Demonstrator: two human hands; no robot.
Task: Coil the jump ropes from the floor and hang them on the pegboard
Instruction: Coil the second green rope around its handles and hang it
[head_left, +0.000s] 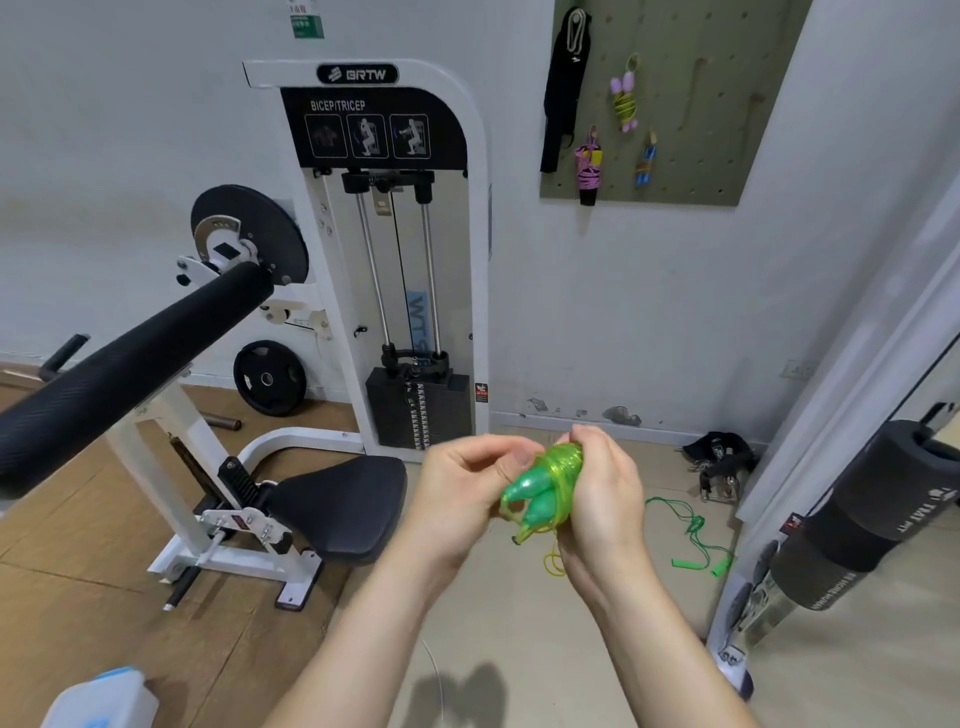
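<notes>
**A:** Where is the jump rope (545, 483) just now?

**B:** Off the floor (519, 623), held between both hands in front of the weight machine (384, 260). The left hand (462, 488) pinches the bundle, with the thumb on the wound cord. The right hand (605, 493) curls round the wraps from the other side. The two green handles poke out side by side below.

**A:** How does one finish the coil well?

**B:** I judge the winding is nearly done, since only a short loose tail (554, 564) hangs underneath. Keep the left thumb pressing so the turns cannot spring open. Draw the last turns snug with the right hand, then tuck the tail under one of them. Leave a small loop free for a peg.

**A:** And the hanging?

**B:** The pegboard (696, 166) is on the wall ahead and other coiled ropes hang there. A second green rope (693, 535) lies uncoiled on the floor to the right.
</notes>
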